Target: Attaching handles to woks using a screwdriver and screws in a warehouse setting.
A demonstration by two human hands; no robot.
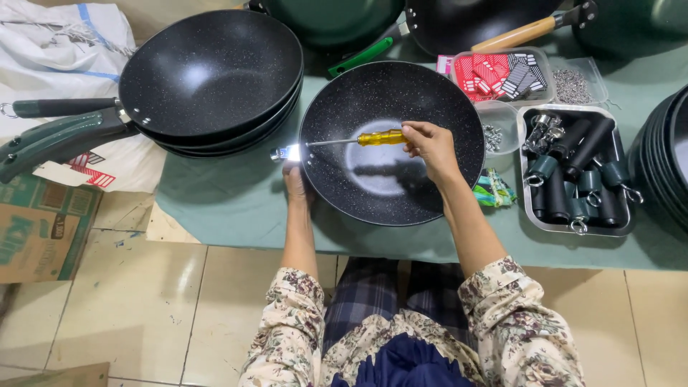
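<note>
centre of frame: a black speckled wok point(390, 179) sits on the green table cover point(229, 208), the right hand point(428, 143) closed around the yellow handle of a screwdriver point(358, 139) whose shaft runs left to a bright metal bracket point(289, 152) on the wok's rim. the left hand point(296, 185) grips that rim just below the bracket. a stack of handled woks point(211, 79) stands upper left, and a metal tray of dark handles point(577, 172) at right.

Gripping yellow-handled screwdriver point(358, 139) in right hand point(428, 145), pressing its tip toward bracket point(288, 152) at black pan point(392, 142) rim, steadying rim with left hand point(296, 185).
</note>
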